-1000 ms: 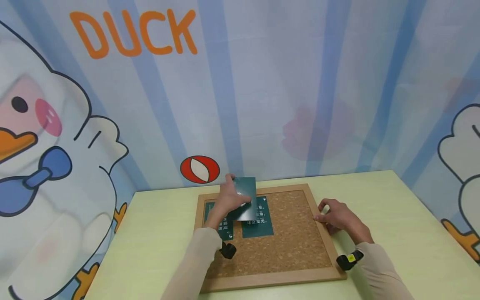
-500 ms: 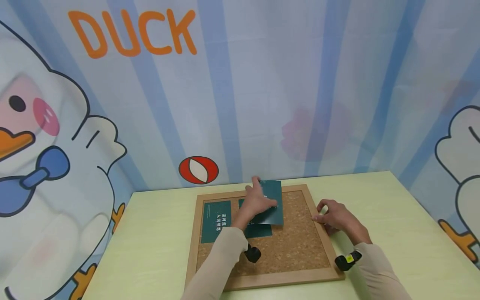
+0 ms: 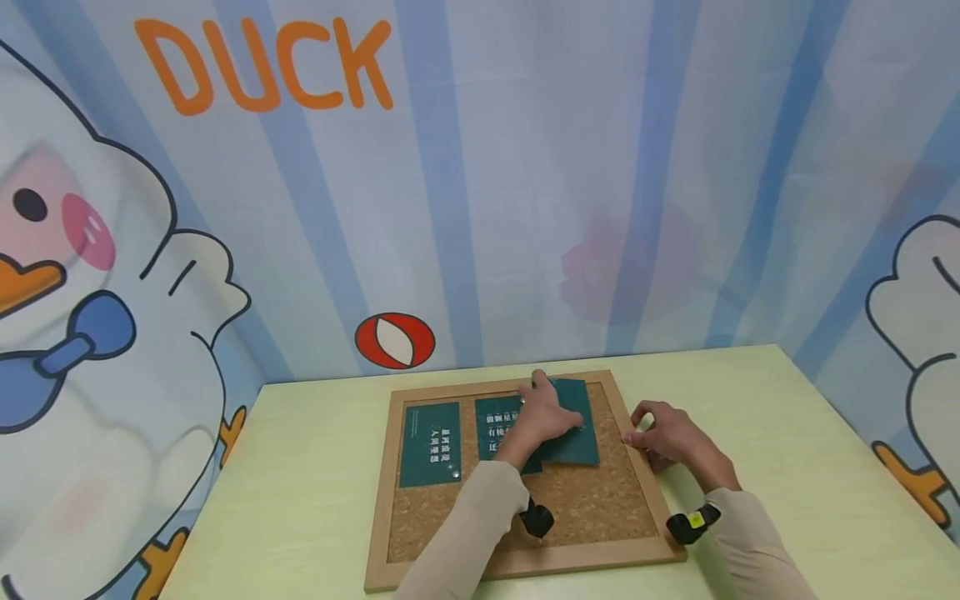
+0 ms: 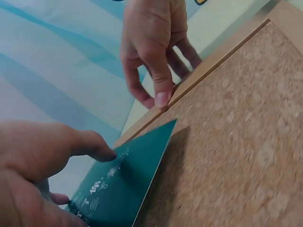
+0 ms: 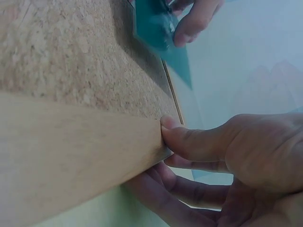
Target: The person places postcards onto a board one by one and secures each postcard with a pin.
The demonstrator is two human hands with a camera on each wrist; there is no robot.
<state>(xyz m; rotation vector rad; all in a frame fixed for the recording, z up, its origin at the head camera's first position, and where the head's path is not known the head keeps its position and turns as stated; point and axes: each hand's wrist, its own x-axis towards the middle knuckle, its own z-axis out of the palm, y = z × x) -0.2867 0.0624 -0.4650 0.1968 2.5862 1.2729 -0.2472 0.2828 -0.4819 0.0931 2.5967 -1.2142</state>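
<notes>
My left hand [image 3: 547, 414] grips a dark green card [image 3: 579, 442] with white print, over the upper right of a wood-framed corkboard [image 3: 592, 508]. In the left wrist view the thumb presses the face of the card [image 4: 130, 182], which is tilted, one corner raised off the cork. My right hand [image 3: 670, 435] holds the board's right edge; in the right wrist view its thumb rests on the wooden frame [image 5: 90, 151] with fingers curled beneath. Another green card [image 3: 430, 446] lies at the board's upper left, a pin at its lower corner. A third card [image 3: 491, 421] is partly hidden by my left hand.
The board lies on a pale yellow table [image 3: 315, 483]. Behind it hangs a blue striped backdrop [image 3: 510, 208] with duck drawings. A black wrist camera [image 3: 537, 518] is on the left wrist, another [image 3: 693, 523] on the right.
My left hand has carried the card rightwards, from over the middle card to the right of it, and lower towards the cork. My right hand has stayed at the frame.
</notes>
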